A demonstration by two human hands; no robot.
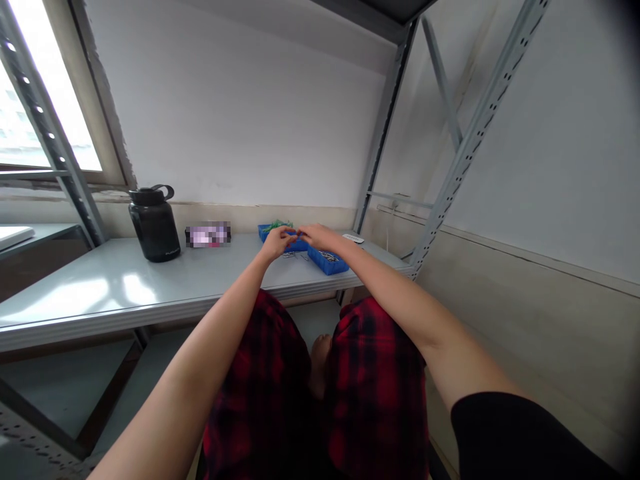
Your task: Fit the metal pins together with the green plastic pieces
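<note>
My left hand (pixel 278 244) and my right hand (pixel 316 235) meet fingertip to fingertip above the table, just over the blue bins. The fingers of both look pinched together; whatever is between them is too small to make out. Behind my left hand, a blue bin (pixel 262 233) holds a tangle of green strips (pixel 278 225). Below my right hand is another blue bin (pixel 329 265) with small metallic-looking pieces (pixel 327 256) in it. A few small pieces (pixel 289 255) lie on the tabletop between the bins, close beneath my hands.
The grey shelf table (pixel 210 273) runs along the wall. On its left part stands a black water bottle (pixel 154 225), with a blurred-out pinkish object (pixel 208 235) beside it. A white flat item (pixel 353 238) lies behind the bins. Metal uprights (pixel 385 127) frame the shelf.
</note>
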